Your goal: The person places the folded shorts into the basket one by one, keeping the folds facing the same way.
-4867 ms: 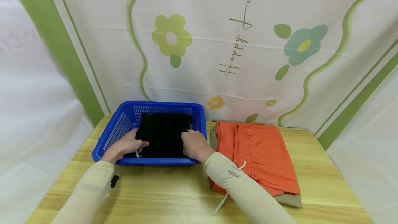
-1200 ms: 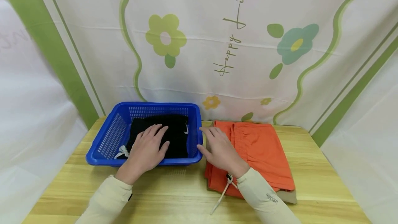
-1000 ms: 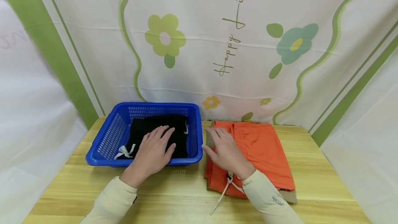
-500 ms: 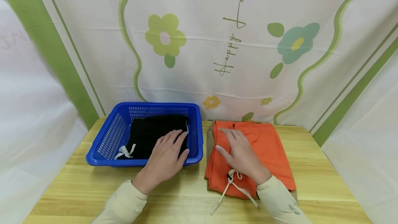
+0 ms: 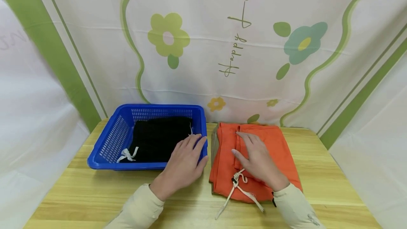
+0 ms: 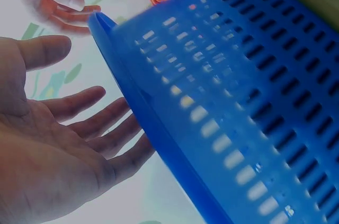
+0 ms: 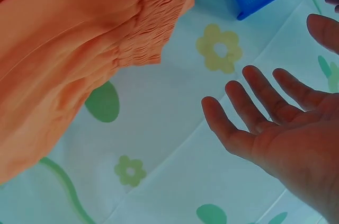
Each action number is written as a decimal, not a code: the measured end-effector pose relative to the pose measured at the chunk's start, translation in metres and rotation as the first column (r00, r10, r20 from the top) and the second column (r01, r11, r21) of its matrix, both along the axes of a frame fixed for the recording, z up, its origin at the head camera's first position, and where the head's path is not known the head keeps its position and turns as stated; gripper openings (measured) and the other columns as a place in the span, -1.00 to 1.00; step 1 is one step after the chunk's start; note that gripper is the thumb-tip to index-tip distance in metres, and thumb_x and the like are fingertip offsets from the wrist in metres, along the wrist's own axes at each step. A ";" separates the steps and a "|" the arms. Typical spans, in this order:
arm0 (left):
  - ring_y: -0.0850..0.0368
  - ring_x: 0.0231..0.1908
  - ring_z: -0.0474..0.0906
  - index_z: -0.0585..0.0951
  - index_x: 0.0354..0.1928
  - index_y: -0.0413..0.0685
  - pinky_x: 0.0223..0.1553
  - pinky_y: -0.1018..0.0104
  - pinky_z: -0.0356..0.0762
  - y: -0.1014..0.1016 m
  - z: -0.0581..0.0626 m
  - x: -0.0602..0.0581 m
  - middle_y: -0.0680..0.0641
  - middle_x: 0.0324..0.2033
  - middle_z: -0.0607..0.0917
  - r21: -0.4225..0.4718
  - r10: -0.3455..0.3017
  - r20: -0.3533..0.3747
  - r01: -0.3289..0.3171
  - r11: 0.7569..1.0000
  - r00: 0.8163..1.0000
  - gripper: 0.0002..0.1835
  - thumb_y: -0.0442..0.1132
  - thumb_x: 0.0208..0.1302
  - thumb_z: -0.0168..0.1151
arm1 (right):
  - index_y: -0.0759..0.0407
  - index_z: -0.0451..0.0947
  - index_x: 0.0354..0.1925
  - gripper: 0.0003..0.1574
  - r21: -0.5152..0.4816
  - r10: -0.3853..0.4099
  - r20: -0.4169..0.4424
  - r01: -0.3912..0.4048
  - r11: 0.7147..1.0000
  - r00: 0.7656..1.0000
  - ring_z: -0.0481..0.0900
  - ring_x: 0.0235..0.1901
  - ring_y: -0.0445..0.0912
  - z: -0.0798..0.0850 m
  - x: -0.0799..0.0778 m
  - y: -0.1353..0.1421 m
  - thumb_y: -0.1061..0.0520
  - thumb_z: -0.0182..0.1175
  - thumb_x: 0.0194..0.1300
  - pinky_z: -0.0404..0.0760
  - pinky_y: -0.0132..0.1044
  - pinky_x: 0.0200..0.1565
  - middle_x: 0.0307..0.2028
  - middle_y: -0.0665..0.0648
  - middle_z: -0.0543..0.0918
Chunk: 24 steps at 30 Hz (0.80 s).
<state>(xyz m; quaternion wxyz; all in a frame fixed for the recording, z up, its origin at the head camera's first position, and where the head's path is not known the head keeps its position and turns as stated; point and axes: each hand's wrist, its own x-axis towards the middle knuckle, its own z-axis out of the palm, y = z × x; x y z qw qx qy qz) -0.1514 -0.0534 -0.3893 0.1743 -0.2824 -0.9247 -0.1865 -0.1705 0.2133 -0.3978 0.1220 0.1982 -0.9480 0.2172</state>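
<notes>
Our left hand (image 5: 182, 167) and right hand (image 5: 259, 160) shift rightward, relaxed and empty. The folded black cloth (image 5: 159, 139) now lies unheld.

PLACE: curtained booth (image 5: 31, 91) | flower-printed fabric walls (image 5: 197, 73) | wood-grain tabletop (image 5: 190, 209)

My head view is bright and evenly lit, with a soft shadow beneath the basket (image 5: 122, 166), lower left. My left wrist view washes out upper left; my right hand (image 7: 288, 139) looks dim, lower right.
</notes>
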 end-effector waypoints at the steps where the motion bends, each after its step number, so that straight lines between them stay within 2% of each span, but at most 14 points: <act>1: -0.20 0.32 0.40 0.47 0.39 -0.21 0.28 -0.20 0.37 0.002 0.000 0.000 -0.25 0.30 0.50 0.000 -0.006 0.000 0.006 1.000 1.000 -0.42 -0.03 0.47 0.19 | 0.25 0.31 0.44 -0.20 0.002 -0.002 -0.004 0.002 1.000 1.000 0.29 0.35 0.23 0.000 0.000 0.002 -0.08 0.29 0.42 0.27 0.32 0.29 0.33 0.29 0.43; 7: -0.17 0.32 0.40 0.46 0.39 -0.19 0.28 -0.17 0.38 0.016 0.000 0.001 -0.25 0.31 0.48 -0.002 -0.026 0.017 0.026 1.000 1.000 -0.42 0.00 0.48 0.19 | 0.26 0.31 0.44 -0.20 0.004 -0.022 -0.011 0.022 1.000 1.000 0.31 0.32 0.25 -0.003 -0.001 0.013 -0.05 0.31 0.41 0.30 0.33 0.26 0.31 0.31 0.44; 13: -0.17 0.29 0.43 0.47 0.38 -0.20 0.29 -0.10 0.41 0.034 -0.001 0.001 -0.23 0.27 0.52 -0.016 -0.047 0.005 0.047 0.999 0.999 -0.42 -0.01 0.47 0.19 | 0.25 0.31 0.44 -0.21 -0.002 -0.037 -0.004 0.036 0.999 0.999 0.28 0.34 0.26 -0.003 0.000 0.026 -0.01 0.32 0.41 0.28 0.34 0.26 0.32 0.31 0.43; 24: -0.15 0.33 0.40 0.39 0.43 -0.21 0.32 -0.08 0.38 0.062 -0.008 0.001 -0.23 0.33 0.46 0.011 -0.124 0.114 0.124 0.992 0.986 -0.38 -0.01 0.50 0.16 | 0.31 0.32 0.41 -0.21 0.017 -0.079 -0.016 0.079 0.997 0.997 0.32 0.30 0.32 -0.008 0.003 0.048 0.01 0.34 0.39 0.39 0.36 0.18 0.29 0.38 0.44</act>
